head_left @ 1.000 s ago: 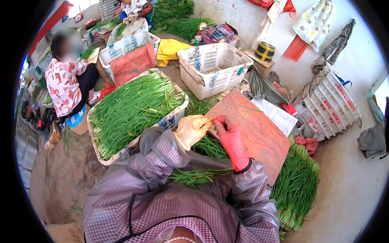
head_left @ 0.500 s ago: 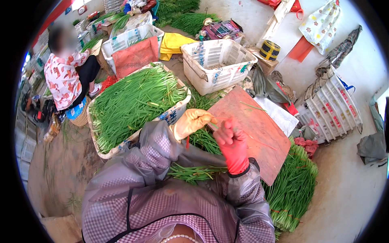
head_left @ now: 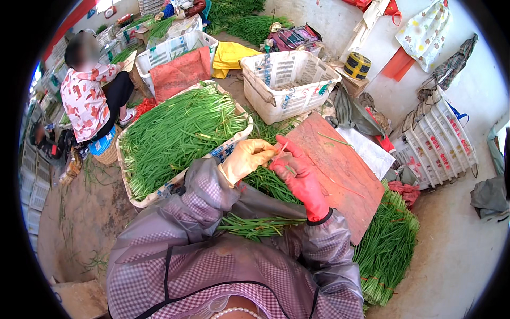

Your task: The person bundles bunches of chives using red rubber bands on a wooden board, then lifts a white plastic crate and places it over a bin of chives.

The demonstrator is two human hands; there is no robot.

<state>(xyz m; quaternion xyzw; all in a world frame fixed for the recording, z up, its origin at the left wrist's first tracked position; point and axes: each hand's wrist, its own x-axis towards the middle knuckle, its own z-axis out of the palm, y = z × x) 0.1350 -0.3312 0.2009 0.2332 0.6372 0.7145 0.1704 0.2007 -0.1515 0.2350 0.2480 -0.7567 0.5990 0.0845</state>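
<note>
In front of my chest, my left hand (head_left: 248,160), in a pale yellow rubber glove, is closed with its fingertips pinched on a thin reddish tie strip (head_left: 281,150). Close beside it my right hand (head_left: 303,181), in a red rubber glove, has its thumb and forefinger at the same strip, the other fingers curled. A bit of green shows in the right palm. Below both hands, a small bunch of green chive-like stalks (head_left: 257,226) lies across my lap. The reddish board (head_left: 340,175) is just right of my right hand, with another thin red strip lying on it.
A white crate heaped with green stalks (head_left: 178,138) stands at left, and a white crate (head_left: 289,98) beyond the board. Tied bundles (head_left: 385,250) are piled at right. Stacked white crates (head_left: 435,141) lean by the wall. Another person (head_left: 87,101) sits at far left.
My right hand has opened out of its curl and moved up against the left fingertips. The reddish strip now shows between the two hands. The left hand has barely moved.
</note>
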